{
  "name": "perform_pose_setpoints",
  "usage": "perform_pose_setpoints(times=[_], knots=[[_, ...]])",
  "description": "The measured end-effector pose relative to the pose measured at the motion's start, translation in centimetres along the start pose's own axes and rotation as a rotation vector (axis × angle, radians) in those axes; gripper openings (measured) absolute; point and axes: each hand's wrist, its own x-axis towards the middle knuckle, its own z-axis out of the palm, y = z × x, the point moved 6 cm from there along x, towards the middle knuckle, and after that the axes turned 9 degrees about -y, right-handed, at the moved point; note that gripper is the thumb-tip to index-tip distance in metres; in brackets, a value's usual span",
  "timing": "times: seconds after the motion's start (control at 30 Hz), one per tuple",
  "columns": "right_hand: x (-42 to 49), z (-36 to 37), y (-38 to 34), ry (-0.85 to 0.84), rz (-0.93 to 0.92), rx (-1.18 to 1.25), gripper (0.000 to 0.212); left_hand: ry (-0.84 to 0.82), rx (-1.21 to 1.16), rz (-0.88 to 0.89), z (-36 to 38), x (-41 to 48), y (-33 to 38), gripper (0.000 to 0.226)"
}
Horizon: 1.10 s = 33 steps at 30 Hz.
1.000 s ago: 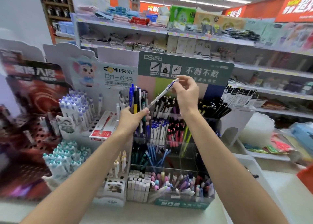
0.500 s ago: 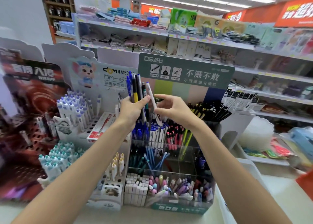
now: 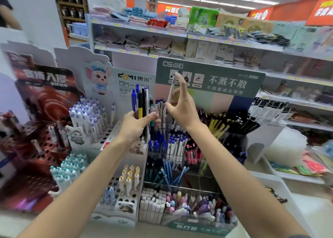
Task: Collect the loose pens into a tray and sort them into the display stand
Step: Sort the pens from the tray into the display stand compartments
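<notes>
My left hand (image 3: 138,124) grips a bunch of upright pens (image 3: 141,102): blue, yellow-black, black, white and green ones. To its right, my right hand (image 3: 182,106) pinches a single white pen (image 3: 171,89), held nearly upright above the clear tiered display stand (image 3: 232,142). The stand's compartments hold blue, white, red, yellow and black pens. A white tray (image 3: 281,185) shows at the lower right, partly behind my right forearm, with a few dark pens inside.
A white pen holder (image 3: 115,207) with cream and teal pens stands left of the display stand. A dark red perforated rack (image 3: 36,147) is at far left. Shelves of socks and packaged goods (image 3: 162,45) run behind. Another person's arm shows at the top left.
My right hand has lifted the white pen away from the bunch and raised it, turning it nearly upright. My left hand has kept the bunch, shifting slightly.
</notes>
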Motion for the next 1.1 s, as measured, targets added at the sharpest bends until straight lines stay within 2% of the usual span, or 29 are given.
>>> perform_pose_setpoints(times=[0.1, 0.2, 0.27, 0.37, 0.5, 0.6, 0.67, 0.87, 0.93, 1.1], knots=[[-0.7, 1.7, 0.3, -0.041, -0.013, -0.143, 0.074, -0.016, 0.002, 0.012, -0.2, -0.4, -0.1, 0.011], [-0.9, 1.9, 0.4, 0.014, -0.068, -0.419, 0.028, -0.024, -0.003, 0.011, -0.5, -0.5, -0.5, 0.017], [-0.9, 1.5, 0.3, 0.067, -0.076, -0.496, 0.013, -0.03, 0.017, 0.006, -0.5, -0.6, -0.6, 0.021], [-1.7, -0.4, -1.0, 0.129, -0.076, -0.351, 0.016, -0.068, 0.049, -0.012, 0.2, -0.9, -0.9, 0.032], [-3.8, -0.7, -2.2, -0.099, 0.092, 0.1, 0.014, -0.113, 0.078, -0.016, 1.9, -1.4, -1.6, 0.046], [-5.8, -0.3, -1.6, -0.168, 0.166, 0.186, 0.024, -0.111, 0.08, -0.022, 3.1, -2.2, -2.5, 0.038], [-7.0, -0.2, -1.0, -0.202, 0.232, 0.262, 0.028, -0.126, 0.091, -0.034, 3.7, -2.8, -3.2, 0.025], [-9.7, 0.3, -0.9, -0.213, 0.334, 0.352, 0.034, -0.1, 0.149, -0.043, 4.1, -5.4, -4.4, 0.003], [-10.2, 0.5, -1.2, -0.183, 0.342, 0.365, 0.031, -0.086, 0.155, -0.049, 3.5, -6.1, -5.0, 0.007], [-11.3, -0.4, -0.4, 0.053, 0.367, 0.345, 0.024, 0.032, 0.119, -0.089, 0.1, -8.0, -6.2, 0.015]])
